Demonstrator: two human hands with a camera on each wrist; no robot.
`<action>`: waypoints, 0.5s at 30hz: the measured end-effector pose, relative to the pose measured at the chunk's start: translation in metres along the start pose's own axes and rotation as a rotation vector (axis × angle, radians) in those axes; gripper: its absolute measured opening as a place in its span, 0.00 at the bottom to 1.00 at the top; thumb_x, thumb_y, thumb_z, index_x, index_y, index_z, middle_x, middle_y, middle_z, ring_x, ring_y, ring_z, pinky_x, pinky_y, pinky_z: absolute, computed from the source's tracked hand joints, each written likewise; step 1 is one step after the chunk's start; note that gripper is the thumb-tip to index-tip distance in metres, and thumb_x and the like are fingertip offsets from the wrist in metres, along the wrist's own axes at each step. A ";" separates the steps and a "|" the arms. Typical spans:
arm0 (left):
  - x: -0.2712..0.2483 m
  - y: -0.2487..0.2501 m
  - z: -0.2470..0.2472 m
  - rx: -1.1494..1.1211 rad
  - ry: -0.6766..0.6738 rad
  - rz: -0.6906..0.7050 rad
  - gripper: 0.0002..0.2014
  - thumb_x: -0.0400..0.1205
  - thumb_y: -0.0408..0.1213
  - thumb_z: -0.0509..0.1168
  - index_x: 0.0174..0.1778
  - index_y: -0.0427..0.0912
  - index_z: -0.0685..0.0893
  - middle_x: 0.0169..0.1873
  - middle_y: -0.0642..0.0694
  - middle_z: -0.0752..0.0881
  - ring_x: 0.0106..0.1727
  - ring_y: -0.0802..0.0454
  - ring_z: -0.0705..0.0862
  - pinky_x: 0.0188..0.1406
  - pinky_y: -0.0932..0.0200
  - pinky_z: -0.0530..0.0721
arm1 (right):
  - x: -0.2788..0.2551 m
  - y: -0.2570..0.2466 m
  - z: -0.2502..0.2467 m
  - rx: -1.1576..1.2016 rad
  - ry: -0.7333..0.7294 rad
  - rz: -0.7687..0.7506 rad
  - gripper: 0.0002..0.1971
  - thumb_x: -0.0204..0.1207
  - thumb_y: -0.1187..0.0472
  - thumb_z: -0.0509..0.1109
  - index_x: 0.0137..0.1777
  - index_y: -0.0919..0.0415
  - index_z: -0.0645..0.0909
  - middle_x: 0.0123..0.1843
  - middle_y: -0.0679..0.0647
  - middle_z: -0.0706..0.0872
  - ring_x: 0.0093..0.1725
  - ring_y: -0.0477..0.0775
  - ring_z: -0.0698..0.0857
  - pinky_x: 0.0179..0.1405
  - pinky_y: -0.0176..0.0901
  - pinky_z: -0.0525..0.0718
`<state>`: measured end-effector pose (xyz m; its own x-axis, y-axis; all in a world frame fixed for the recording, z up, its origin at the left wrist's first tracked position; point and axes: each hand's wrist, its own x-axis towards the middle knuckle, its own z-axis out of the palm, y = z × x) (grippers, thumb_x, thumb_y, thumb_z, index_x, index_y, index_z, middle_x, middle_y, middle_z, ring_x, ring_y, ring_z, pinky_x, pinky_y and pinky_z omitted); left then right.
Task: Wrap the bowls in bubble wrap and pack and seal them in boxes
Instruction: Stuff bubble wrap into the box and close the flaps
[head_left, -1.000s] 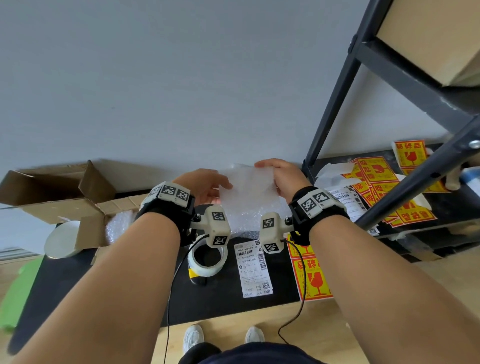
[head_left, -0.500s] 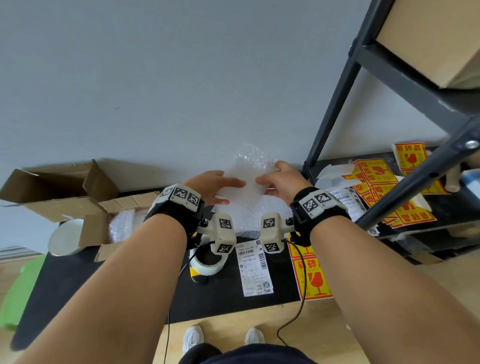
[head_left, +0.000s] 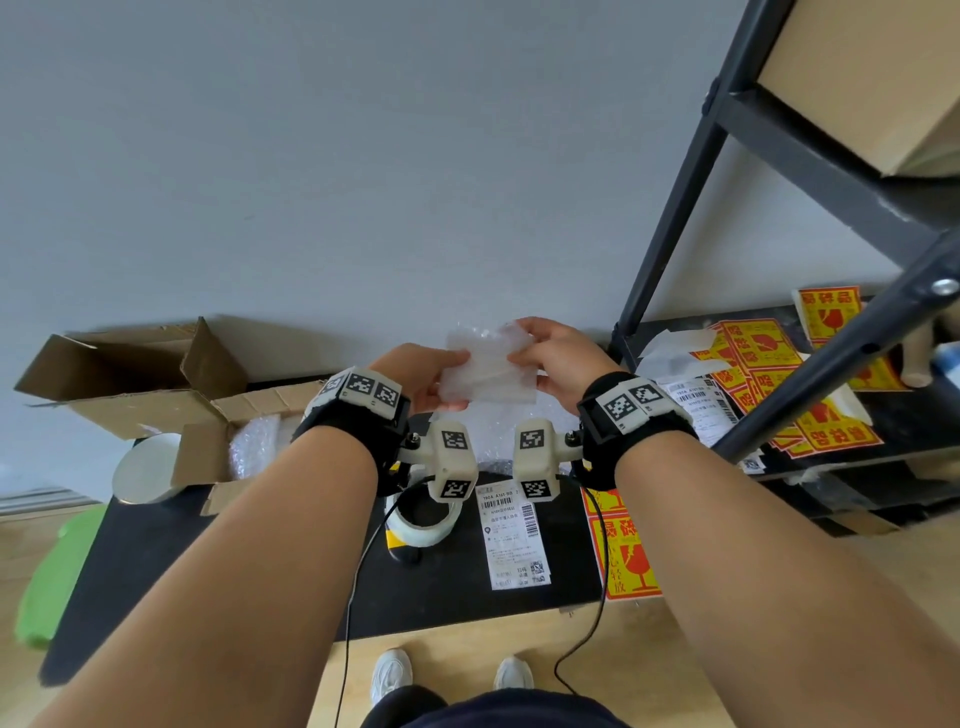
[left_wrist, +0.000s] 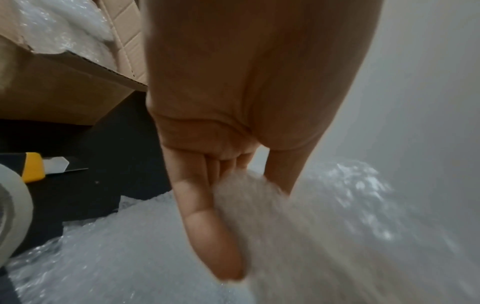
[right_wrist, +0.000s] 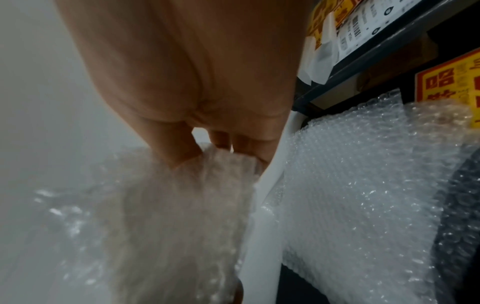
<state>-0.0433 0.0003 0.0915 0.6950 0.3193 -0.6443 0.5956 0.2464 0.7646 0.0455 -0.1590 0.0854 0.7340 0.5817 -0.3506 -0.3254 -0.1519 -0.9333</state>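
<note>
Both hands hold a small folded piece of bubble wrap (head_left: 488, 371) up in front of the wall. My left hand (head_left: 460, 382) pinches its left edge between thumb and fingers, as the left wrist view shows (left_wrist: 249, 195). My right hand (head_left: 524, 353) pinches the right upper edge (right_wrist: 215, 156). A larger bubble wrap sheet (head_left: 493, 441) lies on the black table (head_left: 291, 587) under the hands. A white round bowl (head_left: 140, 473) sits at the left beside an open cardboard box (head_left: 156, 384) with bubble wrap inside (head_left: 254, 441).
A tape roll (head_left: 423, 519) with a yellow cutter (left_wrist: 31, 170) and a shipping label (head_left: 511, 535) lie near the table's front. Red-and-yellow fragile stickers (head_left: 623, 556) lie at the right. A dark metal shelf rack (head_left: 670, 218) stands at the right. Something green (head_left: 52, 571) lies left of the table.
The hands lifted the bubble wrap higher and brought it together; the wide sheet held a second ago is now a smaller folded piece between them.
</note>
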 end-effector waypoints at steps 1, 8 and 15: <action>-0.001 0.000 0.000 -0.015 -0.020 -0.018 0.12 0.85 0.32 0.64 0.61 0.28 0.78 0.42 0.36 0.85 0.34 0.44 0.87 0.25 0.57 0.88 | -0.002 -0.001 0.001 -0.034 -0.007 -0.009 0.20 0.75 0.81 0.59 0.48 0.56 0.85 0.46 0.51 0.85 0.45 0.49 0.84 0.36 0.35 0.82; -0.001 0.003 -0.018 -0.117 -0.115 -0.118 0.33 0.81 0.58 0.62 0.63 0.27 0.76 0.55 0.30 0.86 0.53 0.33 0.88 0.47 0.46 0.90 | -0.001 0.001 0.011 -0.416 0.026 -0.132 0.28 0.66 0.80 0.53 0.31 0.50 0.87 0.48 0.45 0.85 0.53 0.51 0.81 0.45 0.38 0.79; -0.009 -0.006 -0.038 -0.125 -0.015 -0.060 0.13 0.78 0.27 0.64 0.58 0.30 0.76 0.53 0.31 0.81 0.45 0.38 0.85 0.42 0.49 0.90 | -0.003 -0.005 0.036 -0.457 -0.030 -0.114 0.27 0.67 0.78 0.53 0.35 0.50 0.89 0.53 0.54 0.87 0.47 0.56 0.80 0.50 0.45 0.84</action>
<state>-0.0685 0.0305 0.0935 0.6659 0.2875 -0.6884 0.5822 0.3766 0.7206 0.0235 -0.1310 0.0936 0.7300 0.6371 -0.2475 0.0571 -0.4177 -0.9068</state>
